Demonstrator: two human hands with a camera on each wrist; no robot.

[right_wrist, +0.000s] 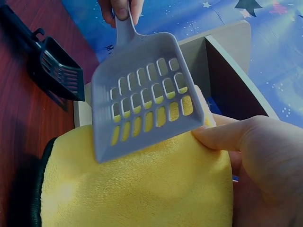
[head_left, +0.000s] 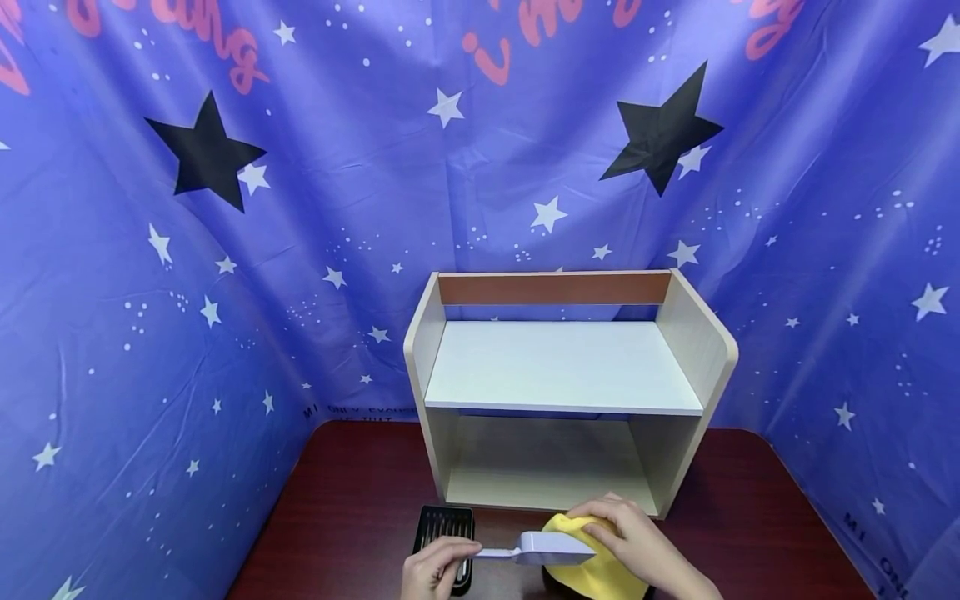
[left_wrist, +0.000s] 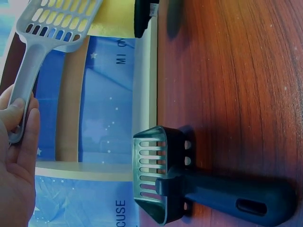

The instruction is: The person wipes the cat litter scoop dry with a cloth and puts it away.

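A light grey slotted litter scoop [head_left: 553,548] is held up by its handle in my left hand [head_left: 435,568], thumb pressed along it in the left wrist view. Its slotted pan points to the right, toward a yellow cloth [head_left: 600,575]. My right hand [head_left: 641,546] grips the fuzzy cloth, thumb on the near face and fingers behind. In the right wrist view the pan [right_wrist: 142,47] overlaps the cloth, its front corner close to my right thumb. A dark edge runs along one side of the cloth, and yellow shows through several slots.
A black slotted scoop [left_wrist: 227,189] lies on the dark red wooden table [head_left: 337,500], left of my hands' work. Behind stands a two-level shelf [head_left: 562,367] with pale side panels. Blue star-printed curtains [head_left: 360,208] hang at the back and both sides.
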